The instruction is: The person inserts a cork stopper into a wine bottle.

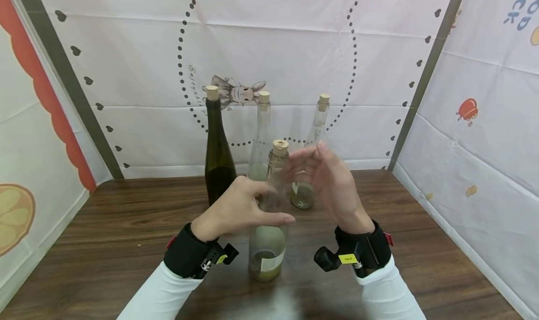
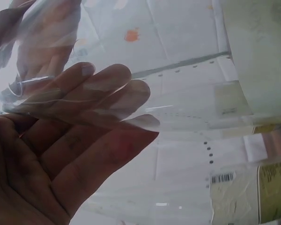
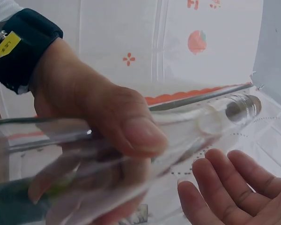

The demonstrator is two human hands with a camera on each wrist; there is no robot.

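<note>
bottle [image 1: 269, 226] in left hand [image 1: 236, 210] grip, right hand [image 1: 332, 184] open beside neck

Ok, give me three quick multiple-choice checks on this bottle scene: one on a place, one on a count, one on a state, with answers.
1. Where does the dark green bottle stand?
A. left of the back row
B. right of the back row
C. nearest the person

2. How many corked bottles are on the table?
A. two
B. three
C. four

3. What is the right hand doing?
A. gripping the cork
B. open beside the neck
C. flat on the table

Answers:
1 A: the dark green bottle is leftmost of the three at the back.
2 C: three behind plus the front clear bottle on the table.
3 B: the right hand is open near the cork, not touching it; the left hand grips the bottle.
</note>
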